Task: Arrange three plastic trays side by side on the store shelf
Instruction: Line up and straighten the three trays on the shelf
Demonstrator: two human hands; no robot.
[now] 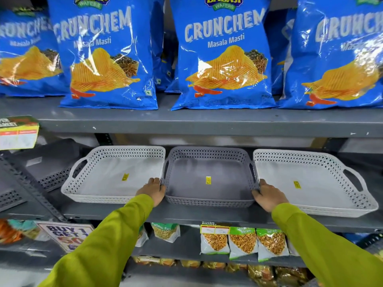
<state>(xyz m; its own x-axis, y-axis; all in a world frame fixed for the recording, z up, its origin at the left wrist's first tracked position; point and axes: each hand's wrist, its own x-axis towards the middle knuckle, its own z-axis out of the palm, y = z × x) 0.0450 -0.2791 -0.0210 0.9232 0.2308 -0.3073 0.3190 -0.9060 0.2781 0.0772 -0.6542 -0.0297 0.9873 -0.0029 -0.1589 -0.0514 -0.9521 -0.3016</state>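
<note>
left hand (152,190) and right hand (267,195) grasp the grey tray (209,183) by its front corners, seemingly to square it between the two white trays (116,175) on the shelf (186,214).

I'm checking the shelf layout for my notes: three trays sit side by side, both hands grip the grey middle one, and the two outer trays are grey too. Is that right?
Not quite. The head view shows the outer trays, the left tray and right tray, are white. Only the middle tray is grey, with the left hand and right hand gripping its front corners.
</note>
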